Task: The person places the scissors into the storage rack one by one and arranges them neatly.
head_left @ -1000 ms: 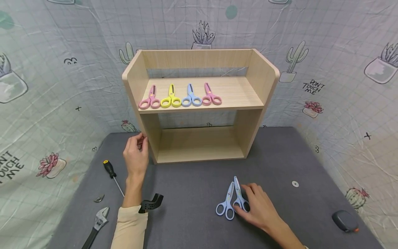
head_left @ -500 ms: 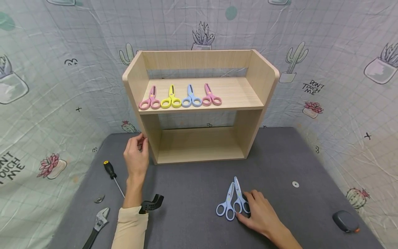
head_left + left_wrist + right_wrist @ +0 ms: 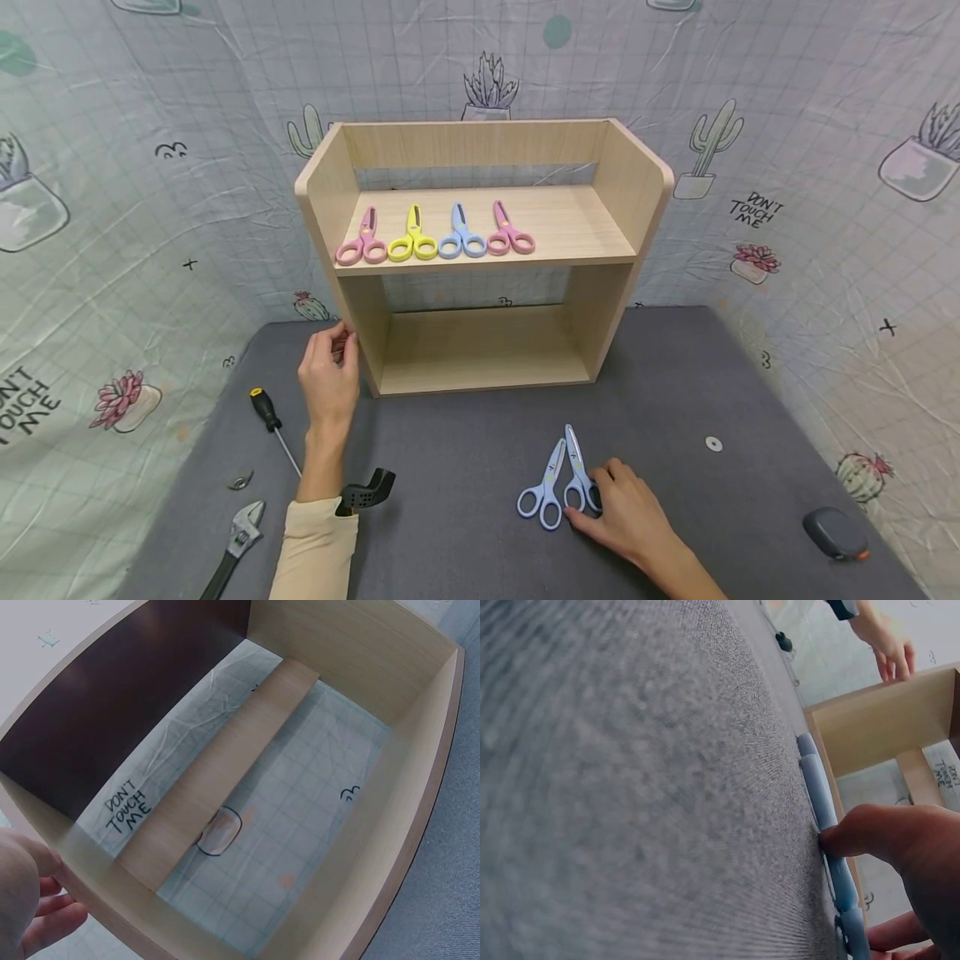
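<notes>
Your right hand (image 3: 630, 521) rests fingertips on the handle loops of the blue scissors (image 3: 558, 483), not yet gripping; blades point far. Your left hand (image 3: 328, 379), farther away, pinches the shelf (image 3: 480, 250) edge.

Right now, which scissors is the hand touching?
The blue scissors lying alone on the grey table, under the right hand. The other four, two pink, one yellow, one blue, lie untouched on the wooden shelf.
</notes>
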`<state>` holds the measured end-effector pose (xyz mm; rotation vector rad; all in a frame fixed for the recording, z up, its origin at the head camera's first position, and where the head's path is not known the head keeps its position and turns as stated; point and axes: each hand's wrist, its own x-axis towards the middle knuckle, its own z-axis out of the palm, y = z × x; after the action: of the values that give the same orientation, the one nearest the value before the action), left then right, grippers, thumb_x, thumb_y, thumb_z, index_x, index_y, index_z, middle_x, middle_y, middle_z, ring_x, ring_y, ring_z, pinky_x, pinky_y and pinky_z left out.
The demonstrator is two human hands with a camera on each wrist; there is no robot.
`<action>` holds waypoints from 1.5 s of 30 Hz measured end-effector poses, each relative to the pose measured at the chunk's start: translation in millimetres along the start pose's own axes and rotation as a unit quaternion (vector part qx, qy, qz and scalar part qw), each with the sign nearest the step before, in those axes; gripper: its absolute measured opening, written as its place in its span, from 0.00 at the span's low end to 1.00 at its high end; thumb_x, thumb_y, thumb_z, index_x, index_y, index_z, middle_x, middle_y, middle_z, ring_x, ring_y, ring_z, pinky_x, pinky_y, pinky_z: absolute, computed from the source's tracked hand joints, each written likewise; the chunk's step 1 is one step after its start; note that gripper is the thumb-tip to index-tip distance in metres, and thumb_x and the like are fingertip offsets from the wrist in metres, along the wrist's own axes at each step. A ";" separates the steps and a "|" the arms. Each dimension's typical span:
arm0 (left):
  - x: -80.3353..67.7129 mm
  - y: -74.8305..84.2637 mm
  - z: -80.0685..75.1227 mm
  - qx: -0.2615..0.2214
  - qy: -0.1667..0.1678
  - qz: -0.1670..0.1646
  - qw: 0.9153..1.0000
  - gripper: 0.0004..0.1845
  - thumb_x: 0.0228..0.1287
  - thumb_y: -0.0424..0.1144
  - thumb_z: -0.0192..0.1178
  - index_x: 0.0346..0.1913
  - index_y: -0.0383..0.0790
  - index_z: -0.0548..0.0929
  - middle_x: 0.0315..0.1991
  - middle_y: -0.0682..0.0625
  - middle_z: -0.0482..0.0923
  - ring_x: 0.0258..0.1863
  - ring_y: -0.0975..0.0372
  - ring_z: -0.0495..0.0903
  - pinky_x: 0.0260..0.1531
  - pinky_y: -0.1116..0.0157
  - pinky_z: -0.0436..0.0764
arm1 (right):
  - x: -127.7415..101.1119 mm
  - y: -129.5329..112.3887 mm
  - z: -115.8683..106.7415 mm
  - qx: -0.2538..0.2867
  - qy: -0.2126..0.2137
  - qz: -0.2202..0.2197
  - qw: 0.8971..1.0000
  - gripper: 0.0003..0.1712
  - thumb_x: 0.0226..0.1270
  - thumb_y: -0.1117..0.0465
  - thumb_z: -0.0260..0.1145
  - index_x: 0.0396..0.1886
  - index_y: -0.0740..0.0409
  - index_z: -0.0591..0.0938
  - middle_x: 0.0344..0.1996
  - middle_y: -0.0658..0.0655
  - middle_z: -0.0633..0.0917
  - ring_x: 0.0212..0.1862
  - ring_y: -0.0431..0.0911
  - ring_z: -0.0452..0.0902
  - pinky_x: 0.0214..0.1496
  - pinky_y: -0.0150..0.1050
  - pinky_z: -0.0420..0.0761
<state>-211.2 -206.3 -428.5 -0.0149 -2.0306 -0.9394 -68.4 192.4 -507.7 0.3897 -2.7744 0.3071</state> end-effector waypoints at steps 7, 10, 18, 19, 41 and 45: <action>-0.2 -1.2 1.0 -0.012 0.006 0.001 1.000 0.14 0.71 0.34 0.60 0.51 0.26 0.82 0.43 0.35 0.82 0.37 0.48 0.85 0.37 0.56 0.86 | 1.5 -0.2 1.2 0.013 0.022 -0.003 1.000 0.30 0.37 0.42 0.80 0.32 0.61 0.84 0.29 0.51 0.74 0.29 0.43 0.70 0.27 0.40 0.76; -0.6 -1.3 0.6 -0.006 0.004 -0.001 1.000 0.14 0.71 0.35 0.60 0.51 0.27 0.82 0.43 0.36 0.82 0.38 0.49 0.85 0.37 0.55 0.87 | 3.3 1.2 2.3 0.025 0.057 -0.020 0.998 0.30 0.34 0.43 0.80 0.31 0.61 0.84 0.29 0.50 0.74 0.31 0.43 0.71 0.29 0.40 0.77; -1.5 -1.3 -0.1 -0.007 0.006 -0.001 1.000 0.14 0.71 0.36 0.61 0.51 0.27 0.82 0.43 0.36 0.82 0.37 0.50 0.86 0.37 0.58 0.87 | 18.9 6.0 -6.9 0.061 0.136 -0.067 0.987 0.29 0.34 0.46 0.78 0.33 0.62 0.83 0.30 0.51 0.76 0.33 0.42 0.72 0.29 0.38 0.78; -1.5 -1.4 0.1 -0.009 0.007 -0.002 1.000 0.14 0.71 0.36 0.61 0.51 0.27 0.83 0.43 0.36 0.82 0.37 0.49 0.86 0.36 0.59 0.86 | 21.3 6.4 -9.0 0.064 0.141 -0.070 0.985 0.29 0.34 0.46 0.78 0.33 0.63 0.84 0.31 0.52 0.77 0.33 0.42 0.72 0.29 0.39 0.78; -0.1 -0.2 -0.5 -0.001 0.002 0.000 1.000 0.14 0.72 0.37 0.61 0.51 0.28 0.82 0.43 0.36 0.82 0.38 0.50 0.86 0.38 0.68 0.87 | 70.9 -1.3 -72.0 0.114 0.241 -0.124 0.956 0.33 0.54 0.41 0.64 0.40 0.69 0.82 0.35 0.60 0.79 0.38 0.50 0.75 0.38 0.42 0.77; -0.1 -0.8 -0.1 -0.002 0.002 -0.001 1.000 0.14 0.72 0.37 0.60 0.51 0.27 0.82 0.43 0.36 0.82 0.37 0.50 0.86 0.37 0.57 0.88 | 81.3 -4.6 -82.8 0.119 0.274 -0.135 0.945 0.34 0.57 0.40 0.61 0.40 0.70 0.82 0.34 0.60 0.79 0.37 0.50 0.74 0.37 0.42 0.76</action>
<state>-211.3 -206.9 -429.0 -0.0142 -2.0263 -0.9432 -117.6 190.3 -402.6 0.6282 -2.1146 0.5849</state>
